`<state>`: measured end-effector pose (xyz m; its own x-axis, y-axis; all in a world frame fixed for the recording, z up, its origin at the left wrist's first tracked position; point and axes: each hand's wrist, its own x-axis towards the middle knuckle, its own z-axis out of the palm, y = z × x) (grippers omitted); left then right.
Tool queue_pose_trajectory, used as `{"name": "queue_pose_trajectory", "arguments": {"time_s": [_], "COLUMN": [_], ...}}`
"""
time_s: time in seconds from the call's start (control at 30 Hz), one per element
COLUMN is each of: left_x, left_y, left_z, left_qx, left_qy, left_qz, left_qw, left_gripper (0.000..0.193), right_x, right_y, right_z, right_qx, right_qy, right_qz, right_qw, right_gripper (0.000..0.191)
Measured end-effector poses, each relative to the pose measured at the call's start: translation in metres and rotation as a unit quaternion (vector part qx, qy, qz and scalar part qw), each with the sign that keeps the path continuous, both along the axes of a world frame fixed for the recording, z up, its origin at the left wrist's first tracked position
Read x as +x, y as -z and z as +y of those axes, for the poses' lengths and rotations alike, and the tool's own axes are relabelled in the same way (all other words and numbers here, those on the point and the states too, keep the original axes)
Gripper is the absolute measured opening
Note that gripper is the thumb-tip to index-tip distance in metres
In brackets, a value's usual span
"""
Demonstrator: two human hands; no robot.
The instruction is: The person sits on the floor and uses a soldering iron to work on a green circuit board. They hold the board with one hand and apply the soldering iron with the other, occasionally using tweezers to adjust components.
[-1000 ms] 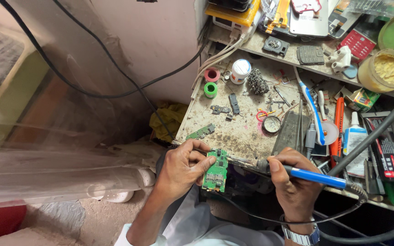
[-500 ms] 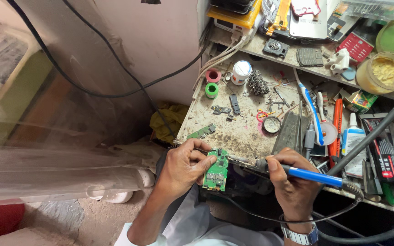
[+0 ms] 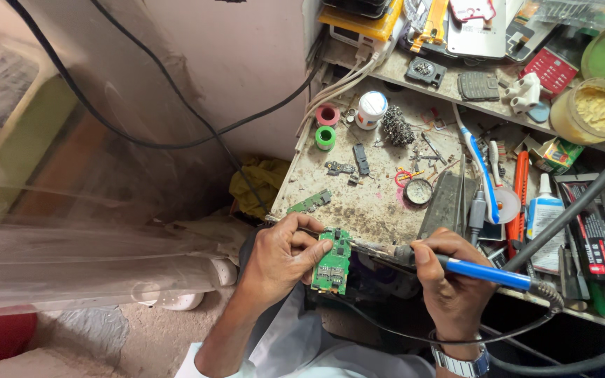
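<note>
My left hand [image 3: 281, 255] grips a small green circuit board [image 3: 333, 262], held upright just off the near edge of the workbench [image 3: 372, 199]. A thin dark wire or solder strand runs between its fingers to the board's top. My right hand [image 3: 449, 283] holds a soldering iron with a blue handle [image 3: 488, 273]; its metal tip [image 3: 362, 246] reaches left and touches the top of the board. The iron's black cord loops down under both hands.
The dirty bench carries a second green board [image 3: 309, 203], pink and green tape rolls [image 3: 326, 126], a white jar [image 3: 371, 110], a toothbrush [image 3: 481, 171], a glue bottle [image 3: 544, 210], tweezers and small parts. A shelf behind holds phone parts. A black cable hangs along the wall at left.
Both hands keep their grip; the board and iron tip stay together, shifting only slightly. The view has drifted a little.
</note>
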<state>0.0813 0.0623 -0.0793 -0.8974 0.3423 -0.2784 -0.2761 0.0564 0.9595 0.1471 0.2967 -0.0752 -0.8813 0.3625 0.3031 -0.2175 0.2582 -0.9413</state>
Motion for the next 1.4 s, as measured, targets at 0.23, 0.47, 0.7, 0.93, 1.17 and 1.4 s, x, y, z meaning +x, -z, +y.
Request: {"name": "queue_pose_trajectory", "arguments": {"time_s": [0.23, 0.47, 0.7, 0.93, 1.17, 1.4], "left_x": [0.0, 0.0, 0.001, 0.002, 0.003, 0.002], "left_y": [-0.001, -0.001, 0.002, 0.012, 0.012, 0.009], "left_z": [0.0, 0.001, -0.001, -0.003, -0.003, -0.002], "left_qx": [-0.007, -0.006, 0.0, -0.013, -0.011, -0.023], "left_qy": [0.0, -0.002, -0.001, -0.006, -0.008, -0.021], "left_qz": [0.002, 0.0, 0.0, 0.02, 0.021, 0.021], "left_qw": [1.0, 1.0, 1.0, 1.0, 1.0, 0.999], "left_gripper": [0.026, 0.025, 0.025, 0.025, 0.025, 0.028], "right_x": [0.0, 0.0, 0.0, 0.0, 0.0, 0.0], "right_y": [-0.001, -0.001, 0.004, 0.014, 0.014, 0.013], "right_z": [0.0, 0.0, -0.002, 0.0, -0.001, -0.002], "right_qx": [0.019, 0.01, -0.011, -0.025, -0.06, -0.061], "right_qy": [0.0, 0.001, -0.001, 0.003, 0.001, -0.003], "right_qz": [-0.004, -0.001, 0.013, 0.011, 0.012, 0.011], "right_qw": [1.0, 1.0, 1.0, 1.0, 0.998, 0.998], "right_gripper": [0.012, 0.012, 0.013, 0.016, 0.014, 0.014]}}
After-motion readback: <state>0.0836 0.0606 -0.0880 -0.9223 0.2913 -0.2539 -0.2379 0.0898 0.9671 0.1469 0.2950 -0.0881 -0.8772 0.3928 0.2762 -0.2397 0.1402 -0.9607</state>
